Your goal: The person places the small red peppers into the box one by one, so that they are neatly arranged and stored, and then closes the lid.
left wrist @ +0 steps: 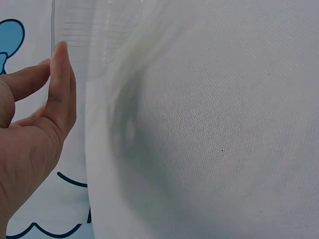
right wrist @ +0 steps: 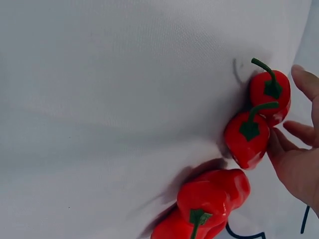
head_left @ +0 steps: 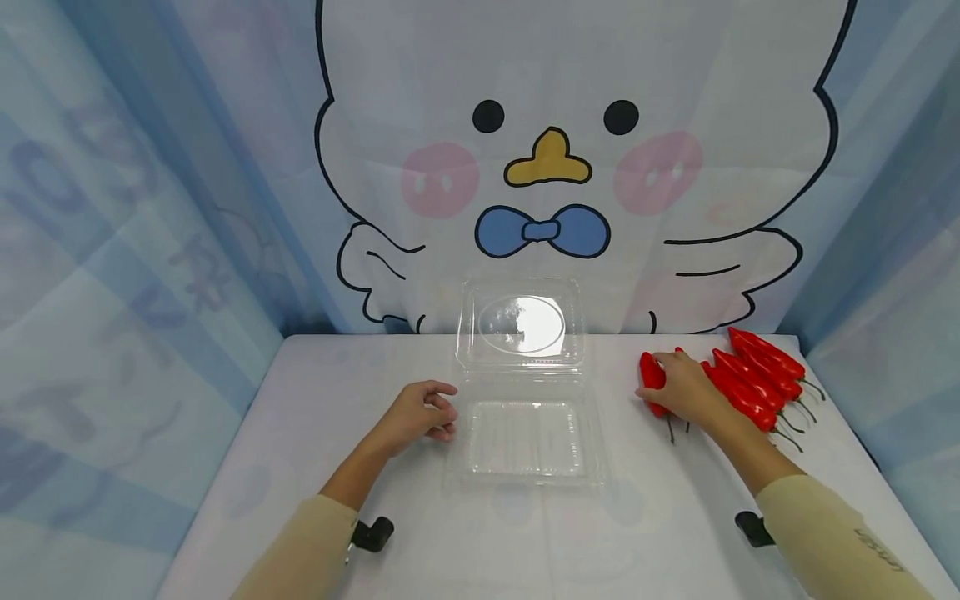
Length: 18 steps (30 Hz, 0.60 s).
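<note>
A clear plastic clamshell box (head_left: 525, 433) lies in the middle of the table with its lid folded back. Beside its left edge my left hand (head_left: 420, 412) has loosely bent fingers and holds nothing; whether the fingertips touch the box is hard to tell. At the right, my right hand (head_left: 686, 387) has its thumb and fingers round the leftmost red chili pepper (head_left: 651, 375). In the right wrist view this pepper (right wrist: 269, 92) leans close to a second red pepper (right wrist: 246, 142), which the hand mostly hides from the head view.
Several more red peppers (head_left: 750, 383) with green stems lie in a slanting row right of my right hand. A white cloth (head_left: 555, 542) covers the table. Behind stands a curtain with a cartoon bird (head_left: 551, 158), and blue curtains (head_left: 112, 292) flank both sides.
</note>
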Tool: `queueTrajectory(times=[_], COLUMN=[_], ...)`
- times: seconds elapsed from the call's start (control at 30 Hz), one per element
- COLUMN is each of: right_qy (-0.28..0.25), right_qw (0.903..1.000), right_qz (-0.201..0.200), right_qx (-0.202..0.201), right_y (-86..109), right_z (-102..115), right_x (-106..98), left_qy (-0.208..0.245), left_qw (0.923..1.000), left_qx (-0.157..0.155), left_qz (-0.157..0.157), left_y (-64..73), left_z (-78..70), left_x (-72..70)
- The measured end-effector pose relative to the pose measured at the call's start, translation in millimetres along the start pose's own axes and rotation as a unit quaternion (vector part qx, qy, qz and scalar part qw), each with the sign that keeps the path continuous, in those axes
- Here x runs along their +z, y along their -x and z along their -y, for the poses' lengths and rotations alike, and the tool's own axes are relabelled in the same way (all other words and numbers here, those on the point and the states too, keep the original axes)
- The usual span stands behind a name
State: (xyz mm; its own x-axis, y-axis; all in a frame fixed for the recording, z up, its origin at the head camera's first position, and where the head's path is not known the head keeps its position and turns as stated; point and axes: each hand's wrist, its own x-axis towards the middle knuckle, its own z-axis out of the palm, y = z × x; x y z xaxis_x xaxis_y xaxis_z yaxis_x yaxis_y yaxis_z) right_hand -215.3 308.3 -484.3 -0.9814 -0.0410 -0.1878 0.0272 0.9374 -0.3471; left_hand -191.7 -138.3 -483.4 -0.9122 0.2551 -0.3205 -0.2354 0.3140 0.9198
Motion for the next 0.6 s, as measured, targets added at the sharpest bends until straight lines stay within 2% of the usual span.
queueTrajectory(times=[0.27,0.6], right_qy=[0.028,0.009], right_qw=[0.9994,0.9996], right_qz=[0.018,0.025], right_qx=[-0.005,-0.008], right_y=[0.7,0.7], right_z=[5.3,6.9], right_x=[4.0,10.7], left_qy=[0.000,0.011], left_qw=[1.0000,0.9999], left_qx=[-0.001,-0.005], left_qz=[0.002,0.008], left_y=[-0.7,0.9], left_z=[0.0,-1.0], left_x=[0.2,-0.6])
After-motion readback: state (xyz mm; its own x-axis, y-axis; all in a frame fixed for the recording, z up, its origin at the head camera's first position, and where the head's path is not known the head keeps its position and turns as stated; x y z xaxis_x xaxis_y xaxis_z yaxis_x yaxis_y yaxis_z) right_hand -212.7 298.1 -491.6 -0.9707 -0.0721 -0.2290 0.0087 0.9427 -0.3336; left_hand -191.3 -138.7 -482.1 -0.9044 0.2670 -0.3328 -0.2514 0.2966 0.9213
